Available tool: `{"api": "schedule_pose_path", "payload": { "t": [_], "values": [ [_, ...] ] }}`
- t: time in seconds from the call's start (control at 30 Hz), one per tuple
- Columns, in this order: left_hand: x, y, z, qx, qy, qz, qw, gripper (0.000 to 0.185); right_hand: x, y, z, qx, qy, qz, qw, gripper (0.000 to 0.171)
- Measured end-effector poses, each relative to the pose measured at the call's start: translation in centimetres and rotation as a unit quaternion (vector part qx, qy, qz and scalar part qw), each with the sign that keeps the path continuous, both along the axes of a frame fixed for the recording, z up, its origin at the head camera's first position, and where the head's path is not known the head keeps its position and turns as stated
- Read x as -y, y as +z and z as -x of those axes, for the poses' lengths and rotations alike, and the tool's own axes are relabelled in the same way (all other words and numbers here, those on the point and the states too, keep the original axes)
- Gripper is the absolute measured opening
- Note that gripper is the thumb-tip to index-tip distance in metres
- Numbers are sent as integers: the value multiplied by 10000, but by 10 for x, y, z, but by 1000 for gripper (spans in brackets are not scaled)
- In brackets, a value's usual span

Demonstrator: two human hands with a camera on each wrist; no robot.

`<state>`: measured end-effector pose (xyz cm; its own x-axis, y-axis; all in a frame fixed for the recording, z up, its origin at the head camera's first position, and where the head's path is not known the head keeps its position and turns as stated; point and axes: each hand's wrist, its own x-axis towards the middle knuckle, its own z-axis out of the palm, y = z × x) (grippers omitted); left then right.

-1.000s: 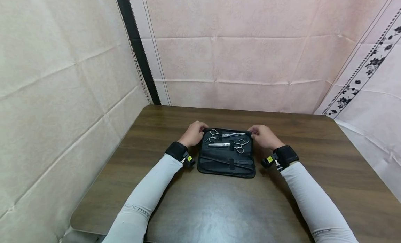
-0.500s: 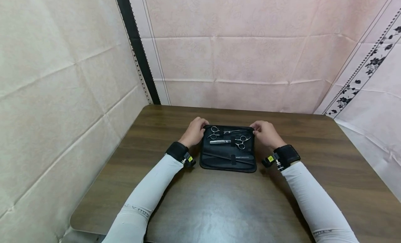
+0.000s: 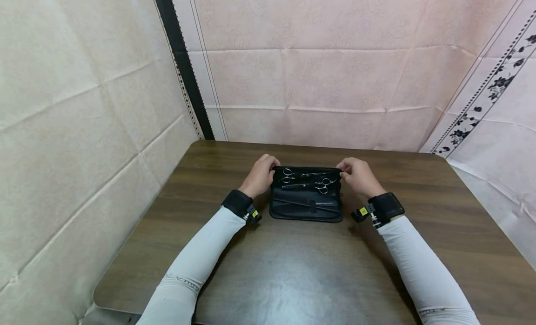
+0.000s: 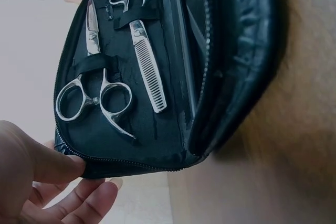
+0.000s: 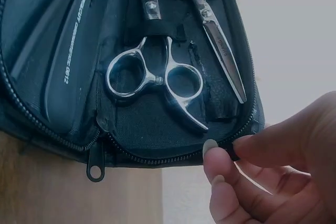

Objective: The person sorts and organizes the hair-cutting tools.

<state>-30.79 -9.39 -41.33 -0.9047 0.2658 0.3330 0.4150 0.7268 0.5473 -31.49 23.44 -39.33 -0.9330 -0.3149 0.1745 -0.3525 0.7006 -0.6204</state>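
Pale patterned cloth (image 3: 326,73) hangs behind a wood-grain table (image 3: 301,264), where, in the head view, a black zip case (image 3: 281,208) lies open between the left hand (image 3: 260,177) and right hand (image 3: 358,177), each pinching a far corner. From the left wrist, the corner gripped sits beside steel scissors (image 4: 93,35) and toothed thinning shears (image 4: 147,64), both strapped under bands (image 4: 98,64). From the right wrist, the opposite corner is nipped well apart from the zip pull (image 5: 96,156); the case looks light, bendable, perhaps slick, best held by its zipped edges.
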Motion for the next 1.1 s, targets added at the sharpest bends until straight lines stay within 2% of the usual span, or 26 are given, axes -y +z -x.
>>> {"api": "schedule_pose_path", "payload": {
  "t": [0.37,0.53,0.8,0.93,1.1],
  "values": [
    [-1,1,-2,-210,-173,121,9996,17,-3,6,-2,-117,154,-181,9996,16],
    [0,3,-2,-237,-226,302,9990,16,-5,11,-2,83,262,-296,9992,14],
    [0,11,-5,21,-419,770,9961,19,-4,19,-7,223,587,-541,9966,14],
    [1,14,-7,231,-652,893,9936,20,-6,20,-9,192,802,-675,9943,16],
    [3,17,-7,472,-982,1053,9885,20,-7,22,-12,415,1069,-839,9899,15]
  ]
}}
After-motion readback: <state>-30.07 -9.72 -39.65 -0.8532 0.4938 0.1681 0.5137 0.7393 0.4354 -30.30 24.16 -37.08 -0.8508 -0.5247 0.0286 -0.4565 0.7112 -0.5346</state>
